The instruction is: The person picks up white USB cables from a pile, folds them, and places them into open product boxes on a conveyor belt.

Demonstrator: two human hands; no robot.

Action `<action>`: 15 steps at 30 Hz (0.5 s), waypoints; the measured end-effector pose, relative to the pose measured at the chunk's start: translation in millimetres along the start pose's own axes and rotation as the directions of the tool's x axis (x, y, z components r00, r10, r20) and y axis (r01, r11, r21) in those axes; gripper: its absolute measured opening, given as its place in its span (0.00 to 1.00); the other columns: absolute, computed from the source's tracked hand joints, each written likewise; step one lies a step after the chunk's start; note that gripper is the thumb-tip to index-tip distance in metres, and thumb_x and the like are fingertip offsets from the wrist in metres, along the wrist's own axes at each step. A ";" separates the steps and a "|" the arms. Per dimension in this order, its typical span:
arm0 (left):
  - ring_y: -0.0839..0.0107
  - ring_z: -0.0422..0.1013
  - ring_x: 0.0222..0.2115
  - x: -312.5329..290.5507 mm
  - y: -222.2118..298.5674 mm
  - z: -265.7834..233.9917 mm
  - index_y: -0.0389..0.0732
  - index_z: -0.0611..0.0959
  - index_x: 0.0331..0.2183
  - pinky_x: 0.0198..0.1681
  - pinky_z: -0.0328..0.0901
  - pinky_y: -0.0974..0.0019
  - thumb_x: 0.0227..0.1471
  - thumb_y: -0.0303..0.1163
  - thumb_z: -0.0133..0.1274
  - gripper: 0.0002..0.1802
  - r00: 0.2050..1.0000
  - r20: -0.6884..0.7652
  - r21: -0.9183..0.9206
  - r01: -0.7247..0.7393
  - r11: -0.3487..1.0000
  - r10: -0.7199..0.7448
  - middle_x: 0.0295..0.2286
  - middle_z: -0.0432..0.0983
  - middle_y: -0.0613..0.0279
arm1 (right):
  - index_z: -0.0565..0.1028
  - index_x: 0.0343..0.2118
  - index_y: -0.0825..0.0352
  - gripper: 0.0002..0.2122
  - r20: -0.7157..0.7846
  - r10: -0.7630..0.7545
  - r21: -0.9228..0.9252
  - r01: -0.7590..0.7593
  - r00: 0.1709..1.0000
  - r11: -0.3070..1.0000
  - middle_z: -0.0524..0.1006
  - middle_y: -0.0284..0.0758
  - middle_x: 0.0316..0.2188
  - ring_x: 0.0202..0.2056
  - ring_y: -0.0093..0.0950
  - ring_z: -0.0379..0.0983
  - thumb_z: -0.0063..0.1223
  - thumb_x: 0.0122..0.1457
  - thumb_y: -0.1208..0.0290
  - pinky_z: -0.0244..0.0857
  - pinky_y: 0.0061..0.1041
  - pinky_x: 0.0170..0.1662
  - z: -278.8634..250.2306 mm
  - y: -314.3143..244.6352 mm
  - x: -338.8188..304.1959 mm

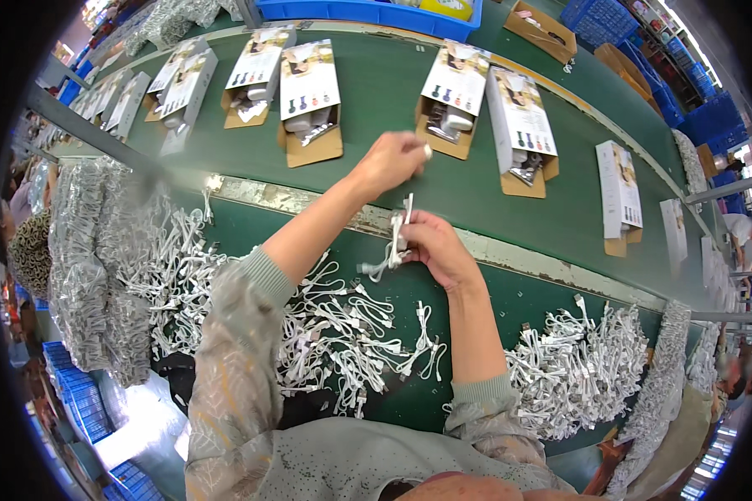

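My right hand (439,249) pinches a short bundled white USB cable (396,239) over the near edge of the green belt. Farther forward and a little left, my left hand (390,164) is closed above the belt, with something small and white at its fingertips that I cannot make out. Beyond it stands an open white carton (454,79), its brown flap towards me and a white part and a silvery bag showing inside. A second open carton (522,113) is to its right, and another carton (307,79) lies to the left of my left hand.
Loose white cables (342,326) cover the bench in front of me, and a denser pile (576,367) lies to the right. Bagged cables (88,267) are stacked at the left. A metal rail (551,260) separates bench and belt. A blue bin (368,15) stands beyond.
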State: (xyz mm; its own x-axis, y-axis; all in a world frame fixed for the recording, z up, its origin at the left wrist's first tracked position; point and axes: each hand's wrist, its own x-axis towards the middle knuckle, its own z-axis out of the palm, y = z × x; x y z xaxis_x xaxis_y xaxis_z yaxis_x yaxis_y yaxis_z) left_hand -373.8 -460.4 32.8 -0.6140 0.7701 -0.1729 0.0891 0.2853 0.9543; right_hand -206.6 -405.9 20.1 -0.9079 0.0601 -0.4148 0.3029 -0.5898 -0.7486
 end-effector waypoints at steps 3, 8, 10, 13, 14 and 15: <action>0.76 0.73 0.29 -53.6 5.2 -22.5 0.28 0.76 0.43 0.33 0.69 0.70 0.53 0.36 0.51 0.21 0.981 0.147 -0.112 0.147 0.983 -0.130 0.28 0.76 0.60 | 0.72 0.37 0.66 0.07 0.054 -0.025 0.155 0.016 0.998 0.988 0.75 0.29 0.28 0.28 0.20 0.73 0.48 0.57 0.71 0.69 0.21 0.33 1.9 2.6 14.1; 0.78 0.73 0.28 -96.8 -0.3 -47.1 0.28 0.77 0.38 0.33 0.70 0.73 0.51 0.28 0.55 0.14 0.979 0.124 -0.042 0.169 0.985 -0.163 0.28 0.77 0.59 | 0.72 0.35 0.67 0.07 0.122 0.021 0.009 -0.022 0.992 1.000 0.74 0.28 0.27 0.24 0.16 0.71 0.49 0.59 0.68 0.69 0.15 0.28 13.8 4.1 18.6; 0.79 0.72 0.27 -102.3 2.5 -53.3 0.28 0.78 0.36 0.32 0.69 0.74 0.51 0.28 0.56 0.13 0.984 0.085 -0.034 0.157 0.987 -0.153 0.27 0.77 0.60 | 0.72 0.37 0.67 0.10 0.144 0.035 -0.009 -0.034 0.989 0.999 0.74 0.27 0.28 0.25 0.15 0.71 0.51 0.60 0.65 0.69 0.14 0.27 12.2 3.5 18.7; 0.82 0.70 0.25 -103.5 10.9 -51.0 0.31 0.78 0.32 0.28 0.66 0.77 0.50 0.27 0.56 0.09 0.994 -0.073 -0.141 0.071 0.987 -0.082 0.24 0.75 0.66 | 0.72 0.40 0.68 0.12 0.079 -0.003 0.002 0.003 0.997 1.000 0.74 0.28 0.29 0.27 0.15 0.71 0.51 0.60 0.65 0.69 0.14 0.27 9.9 -1.0 14.4; 0.82 0.70 0.25 -101.8 12.0 -47.6 0.31 0.78 0.31 0.28 0.66 0.77 0.51 0.26 0.56 0.08 0.988 -0.154 -0.179 0.002 0.984 -0.030 0.24 0.74 0.67 | 0.71 0.44 0.69 0.15 0.074 -0.024 -0.049 0.028 0.997 0.998 0.74 0.29 0.31 0.28 0.16 0.71 0.52 0.59 0.64 0.69 0.14 0.27 5.4 2.6 16.4; 0.80 0.71 0.24 -97.6 10.6 -43.8 0.33 0.78 0.30 0.27 0.67 0.74 0.49 0.24 0.56 0.05 0.967 -0.254 -0.152 -0.054 0.987 0.014 0.23 0.75 0.65 | 0.70 0.44 0.70 0.16 0.050 -0.031 -0.089 0.035 0.998 0.995 0.74 0.30 0.31 0.29 0.17 0.71 0.53 0.59 0.64 0.68 0.14 0.28 4.5 2.9 15.5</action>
State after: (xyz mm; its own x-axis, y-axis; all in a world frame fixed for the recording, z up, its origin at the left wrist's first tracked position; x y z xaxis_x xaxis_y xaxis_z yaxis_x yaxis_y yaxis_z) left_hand -347.2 -557.5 70.5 -0.7917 0.6040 -0.0922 0.0016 0.1530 0.9882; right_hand -221.1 -410.3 13.8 -0.9301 0.0382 -0.3653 0.2954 -0.5131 -0.8059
